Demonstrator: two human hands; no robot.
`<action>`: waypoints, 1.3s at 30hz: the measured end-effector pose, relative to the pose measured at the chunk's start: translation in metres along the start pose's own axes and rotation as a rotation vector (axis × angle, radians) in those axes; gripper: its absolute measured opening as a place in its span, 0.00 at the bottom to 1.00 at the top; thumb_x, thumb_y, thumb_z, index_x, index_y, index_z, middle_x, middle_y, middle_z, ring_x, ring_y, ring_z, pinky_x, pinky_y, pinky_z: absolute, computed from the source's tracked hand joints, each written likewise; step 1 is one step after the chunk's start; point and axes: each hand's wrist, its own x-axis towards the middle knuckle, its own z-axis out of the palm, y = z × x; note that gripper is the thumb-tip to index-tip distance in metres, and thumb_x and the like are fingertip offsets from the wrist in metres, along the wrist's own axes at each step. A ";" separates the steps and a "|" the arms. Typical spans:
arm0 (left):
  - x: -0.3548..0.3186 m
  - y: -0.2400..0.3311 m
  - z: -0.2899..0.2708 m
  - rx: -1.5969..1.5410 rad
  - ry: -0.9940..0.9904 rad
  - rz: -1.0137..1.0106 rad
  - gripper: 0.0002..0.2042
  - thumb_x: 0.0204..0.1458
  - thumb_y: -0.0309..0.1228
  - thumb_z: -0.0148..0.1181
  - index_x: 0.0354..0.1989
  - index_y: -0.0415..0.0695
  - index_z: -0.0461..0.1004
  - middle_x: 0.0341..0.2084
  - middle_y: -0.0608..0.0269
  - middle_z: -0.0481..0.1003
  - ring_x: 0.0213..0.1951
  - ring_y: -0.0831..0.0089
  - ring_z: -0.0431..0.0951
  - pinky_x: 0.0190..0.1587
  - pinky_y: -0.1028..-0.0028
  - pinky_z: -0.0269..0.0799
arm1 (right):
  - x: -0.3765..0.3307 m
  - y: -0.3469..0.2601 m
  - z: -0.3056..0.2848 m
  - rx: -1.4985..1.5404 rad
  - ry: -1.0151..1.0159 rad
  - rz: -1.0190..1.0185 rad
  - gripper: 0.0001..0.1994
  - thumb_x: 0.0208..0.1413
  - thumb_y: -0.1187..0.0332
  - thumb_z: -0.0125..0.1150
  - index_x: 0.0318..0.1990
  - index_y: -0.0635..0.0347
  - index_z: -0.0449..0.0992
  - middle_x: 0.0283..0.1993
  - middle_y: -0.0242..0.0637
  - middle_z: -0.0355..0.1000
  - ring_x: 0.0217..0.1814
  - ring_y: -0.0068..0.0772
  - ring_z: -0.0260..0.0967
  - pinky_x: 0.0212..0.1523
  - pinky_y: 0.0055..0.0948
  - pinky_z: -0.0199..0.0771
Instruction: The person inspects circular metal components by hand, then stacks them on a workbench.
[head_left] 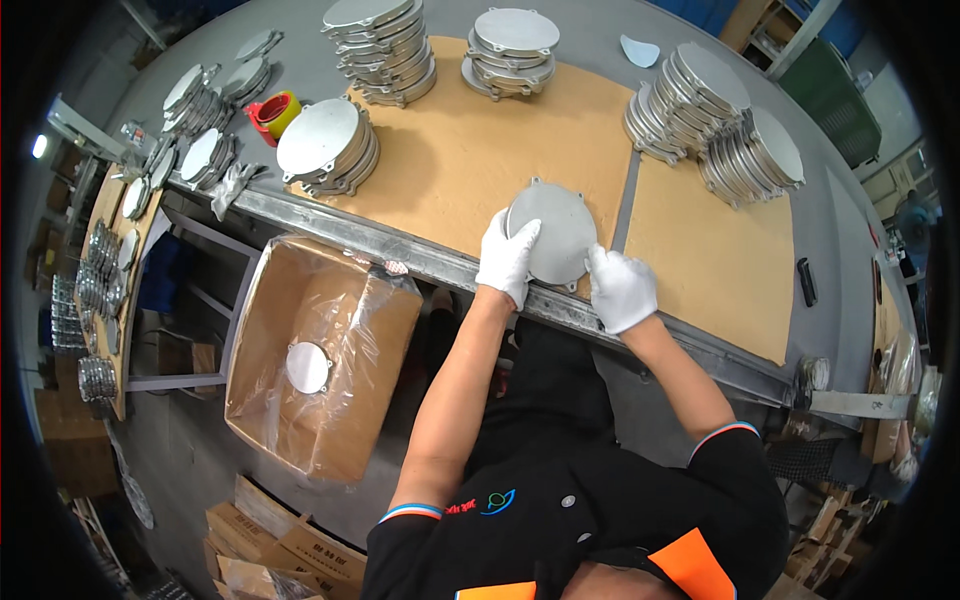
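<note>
Both white-gloved hands grip one round grey metal disc (pixel 549 232) at the workbench's near edge (pixel 400 248): left hand (pixel 507 257) on its left rim, right hand (pixel 620 288) on its right.

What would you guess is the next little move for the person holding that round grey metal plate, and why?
Probably lift the round grey metal plate leftward toward the plastic-lined cardboard box. Both white-gloved hands, left hand and right hand, grip its edges at the table's near rim, and one similar plate already lies in that box.

Round metal disc (pixel 551 232) between gloved left hand (pixel 506 258) and right hand (pixel 621 288)
</note>
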 end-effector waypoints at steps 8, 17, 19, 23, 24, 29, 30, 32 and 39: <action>0.002 -0.001 0.002 -0.085 -0.012 -0.020 0.21 0.50 0.26 0.58 0.53 0.36 0.63 0.46 0.55 0.70 0.46 0.68 0.71 0.49 0.71 0.69 | 0.013 0.009 0.012 -0.043 0.180 0.003 0.04 0.49 0.70 0.54 0.25 0.56 0.68 0.18 0.39 0.66 0.21 0.42 0.68 0.22 0.39 0.67; -0.002 0.003 0.005 -0.085 -0.029 -0.029 0.21 0.50 0.26 0.58 0.53 0.36 0.63 0.46 0.54 0.70 0.47 0.68 0.71 0.49 0.70 0.69 | 0.017 0.014 0.015 -0.004 0.199 0.069 0.03 0.48 0.70 0.58 0.31 0.56 0.73 0.21 0.41 0.68 0.21 0.44 0.68 0.23 0.39 0.68; -0.003 0.003 0.004 -0.059 0.005 -0.022 0.22 0.49 0.26 0.58 0.53 0.35 0.63 0.45 0.54 0.71 0.46 0.68 0.71 0.48 0.71 0.68 | 0.006 0.006 0.010 0.021 0.140 0.027 0.02 0.48 0.71 0.57 0.31 0.56 0.73 0.21 0.41 0.68 0.22 0.44 0.68 0.23 0.39 0.68; -0.003 0.001 0.005 0.018 -0.024 0.040 0.22 0.49 0.26 0.58 0.53 0.35 0.62 0.46 0.54 0.70 0.46 0.68 0.71 0.47 0.70 0.69 | 0.003 0.005 0.005 -0.009 0.161 0.007 0.04 0.49 0.70 0.54 0.25 0.56 0.68 0.17 0.39 0.66 0.20 0.43 0.68 0.21 0.39 0.67; -0.003 0.002 0.007 -0.019 -0.020 0.026 0.22 0.49 0.26 0.58 0.53 0.34 0.62 0.46 0.54 0.70 0.46 0.68 0.71 0.47 0.70 0.69 | 0.011 0.010 0.010 -0.037 0.188 0.031 0.03 0.48 0.71 0.54 0.25 0.55 0.67 0.17 0.38 0.66 0.20 0.43 0.68 0.21 0.39 0.67; -0.003 0.003 0.003 -0.051 0.000 -0.016 0.22 0.49 0.26 0.58 0.53 0.35 0.62 0.46 0.54 0.70 0.46 0.68 0.71 0.48 0.71 0.69 | 0.011 0.002 0.010 -0.082 0.142 -0.003 0.04 0.49 0.71 0.53 0.24 0.56 0.67 0.17 0.38 0.67 0.20 0.43 0.69 0.21 0.38 0.68; -0.002 0.004 0.001 -0.021 0.013 -0.016 0.22 0.49 0.26 0.58 0.53 0.36 0.63 0.46 0.54 0.70 0.46 0.68 0.71 0.48 0.71 0.69 | 0.003 -0.004 0.006 -0.068 0.090 -0.011 0.04 0.49 0.71 0.52 0.25 0.56 0.67 0.17 0.38 0.67 0.20 0.43 0.69 0.21 0.38 0.68; -0.003 0.002 0.004 -0.029 0.004 0.006 0.22 0.49 0.25 0.58 0.53 0.36 0.63 0.46 0.54 0.70 0.46 0.68 0.71 0.48 0.71 0.69 | 0.000 -0.009 -0.002 -0.062 0.049 -0.001 0.04 0.49 0.71 0.53 0.25 0.56 0.67 0.17 0.39 0.67 0.20 0.42 0.69 0.21 0.38 0.68; -0.004 0.003 0.002 -0.073 0.003 -0.025 0.22 0.51 0.26 0.58 0.54 0.36 0.61 0.47 0.54 0.69 0.47 0.68 0.71 0.50 0.71 0.68 | 0.010 0.000 0.012 -0.010 0.141 0.000 0.03 0.49 0.71 0.57 0.32 0.56 0.73 0.19 0.40 0.66 0.19 0.44 0.66 0.21 0.39 0.67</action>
